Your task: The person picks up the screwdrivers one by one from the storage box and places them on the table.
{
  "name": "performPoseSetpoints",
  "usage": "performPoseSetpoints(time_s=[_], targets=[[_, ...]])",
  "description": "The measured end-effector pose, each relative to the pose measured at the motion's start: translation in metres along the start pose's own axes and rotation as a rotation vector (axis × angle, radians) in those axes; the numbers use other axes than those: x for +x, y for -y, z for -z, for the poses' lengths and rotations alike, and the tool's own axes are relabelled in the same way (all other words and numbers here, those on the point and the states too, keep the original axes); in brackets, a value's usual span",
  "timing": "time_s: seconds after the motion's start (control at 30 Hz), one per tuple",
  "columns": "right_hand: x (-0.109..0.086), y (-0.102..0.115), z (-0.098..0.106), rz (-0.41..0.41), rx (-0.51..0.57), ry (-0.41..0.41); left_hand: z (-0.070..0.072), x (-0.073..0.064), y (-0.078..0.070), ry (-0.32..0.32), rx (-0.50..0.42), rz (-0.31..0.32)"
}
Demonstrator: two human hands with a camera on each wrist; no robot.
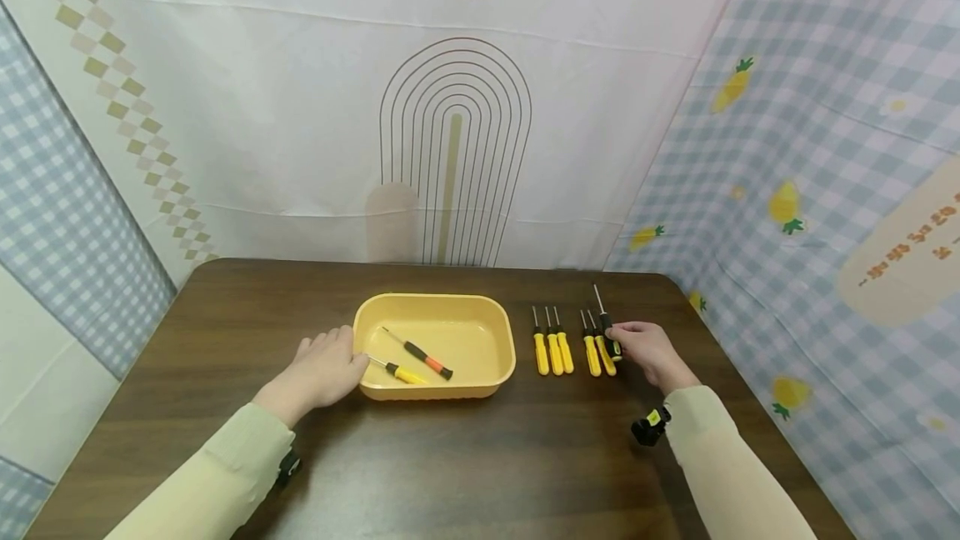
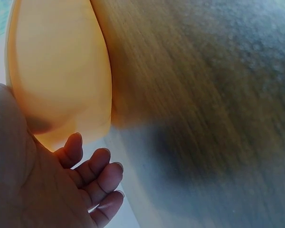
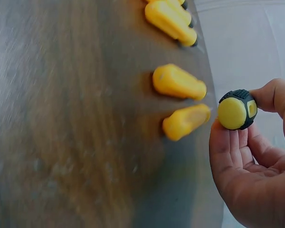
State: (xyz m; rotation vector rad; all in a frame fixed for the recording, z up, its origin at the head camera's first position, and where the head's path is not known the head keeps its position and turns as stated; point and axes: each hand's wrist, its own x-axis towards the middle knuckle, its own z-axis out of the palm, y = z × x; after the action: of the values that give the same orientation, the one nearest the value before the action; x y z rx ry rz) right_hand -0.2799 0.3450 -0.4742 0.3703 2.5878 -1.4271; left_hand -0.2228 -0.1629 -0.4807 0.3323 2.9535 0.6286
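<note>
- The patterned cloth (image 1: 315, 107) hangs behind the tray, just past the far edge of the bench.
- The brown bench (image 1: 450, 465) carries the tray near its far edge; a wide strip of wood lies in front of the tray, and another on its left.
- The yellow tray (image 1: 435, 392) stands flat, its long side parallel to the far edge.
- The left hand (image 1: 326, 367) holds the tray's left rim: thumb over the rim, other fingers loosely bent outside.
- The right hand (image 1: 651, 348), well to the right of the tray and near the bench's right edge, pinches a black-and-yellow screwdriver (image 3: 232, 114) between thumb and fingers, shaft pointing away.
- Three yellow-handled screwdrivers (image 1: 555, 352) lie just right of the tray; two more (image 1: 591, 357) lie farther right, beside the pinched one.
- Inside the tray, a black-and-red screwdriver (image 1: 426, 357) and a yellow one (image 1: 405, 374) lie slanted.
</note>
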Motion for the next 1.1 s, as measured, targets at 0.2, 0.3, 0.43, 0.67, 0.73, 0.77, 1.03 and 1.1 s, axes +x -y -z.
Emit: performPoseSetpoints(time_s=[0.2, 0.3, 0.43, 0.67, 0.73, 0.77, 1.03, 1.1], targets=[[0.000, -0.014, 0.004, -0.020, -0.065, -0.006, -0.002, 0.000, 0.001, 0.001, -0.005, 0.000], [0.001, -0.020, 0.005, -0.024, -0.092, -0.014, -0.002, 0.000, 0.002, -0.001, -0.008, -0.003], [0.003, -0.026, 0.005, -0.025, -0.116, -0.024, -0.002, 0.001, 0.001, -0.002, -0.010, -0.005], [-0.001, -0.026, 0.005, -0.037, -0.140, -0.014, -0.002, 0.001, 0.002, -0.004, -0.014, -0.004], [-0.002, -0.025, 0.004, -0.035, -0.146, -0.010, -0.002, 0.001, 0.002, -0.004, -0.018, -0.002], [-0.002, -0.024, 0.004, -0.031, -0.151, -0.007, -0.002, 0.001, 0.002, -0.003, -0.018, -0.002], [-0.006, -0.021, 0.003, -0.018, -0.186, 0.006, -0.003, 0.001, 0.002, -0.003, -0.019, 0.000], [-0.007, -0.020, 0.003, -0.015, -0.192, 0.008, -0.002, 0.001, 0.002, -0.005, -0.019, 0.000]])
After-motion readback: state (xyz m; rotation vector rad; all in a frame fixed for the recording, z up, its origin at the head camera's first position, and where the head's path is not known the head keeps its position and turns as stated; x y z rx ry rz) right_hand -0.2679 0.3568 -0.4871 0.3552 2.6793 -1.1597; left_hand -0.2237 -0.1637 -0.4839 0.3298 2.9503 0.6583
